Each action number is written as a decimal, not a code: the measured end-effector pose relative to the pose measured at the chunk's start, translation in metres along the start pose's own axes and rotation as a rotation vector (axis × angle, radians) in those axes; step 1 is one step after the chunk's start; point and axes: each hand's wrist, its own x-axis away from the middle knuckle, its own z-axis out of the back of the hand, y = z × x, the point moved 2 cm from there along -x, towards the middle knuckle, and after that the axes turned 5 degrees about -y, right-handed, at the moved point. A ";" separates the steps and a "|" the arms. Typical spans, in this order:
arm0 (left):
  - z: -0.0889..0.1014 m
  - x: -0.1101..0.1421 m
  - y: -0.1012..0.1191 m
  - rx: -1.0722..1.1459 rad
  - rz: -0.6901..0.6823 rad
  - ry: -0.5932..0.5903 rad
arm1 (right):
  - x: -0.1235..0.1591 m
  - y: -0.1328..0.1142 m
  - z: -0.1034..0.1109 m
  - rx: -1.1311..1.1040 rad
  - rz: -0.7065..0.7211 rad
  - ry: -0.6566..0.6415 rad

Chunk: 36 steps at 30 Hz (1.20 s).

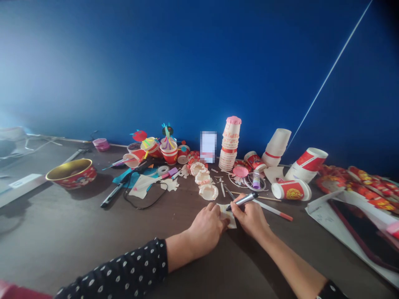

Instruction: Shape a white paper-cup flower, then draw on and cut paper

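On the dark table, near the middle of the head view, lies a small whitish piece of paper [231, 221]. My left hand [208, 226], fingers curled and pressed together, holds the paper at its left side. A silver-grey marker pen [245, 200] with a black end is gripped in my right hand [251, 216]. The pen's lower tip meets the upper part of the paper. Whatever is drawn under my fingers is hidden. Just beyond my hands lie scalloped white cup cut-outs [208, 192] and a white pen with an orange-red end [276, 210].
A tall stack of paper cups [229, 151] stands at the back. More cups [291, 190] lie to the right, near a phone [364, 228] in a white box lid. Left are a red bowl with gold inside [73, 178], a black marker [114, 194] and decorated cups [169, 153].
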 end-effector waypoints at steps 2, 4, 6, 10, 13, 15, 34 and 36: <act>-0.001 0.000 0.000 -0.005 -0.004 0.000 | 0.000 -0.001 0.000 0.003 0.013 0.008; -0.001 -0.001 0.000 -0.013 -0.008 0.006 | 0.000 -0.002 -0.001 0.011 0.020 0.009; -0.002 -0.001 0.000 -0.018 -0.006 0.009 | 0.000 -0.003 -0.001 0.032 0.027 0.010; -0.002 -0.001 0.001 -0.016 -0.001 0.004 | -0.001 -0.004 0.000 0.059 0.030 0.018; -0.001 0.000 0.001 -0.015 -0.004 0.005 | 0.000 -0.004 0.002 0.056 0.027 0.005; 0.000 0.000 0.001 -0.011 0.002 0.004 | 0.000 -0.006 0.003 0.047 0.030 -0.012; 0.003 0.002 -0.005 0.200 0.060 0.047 | 0.002 -0.001 -0.001 -0.008 -0.014 0.002; 0.004 0.002 -0.004 0.197 0.068 0.039 | 0.001 -0.003 0.000 0.005 -0.006 -0.017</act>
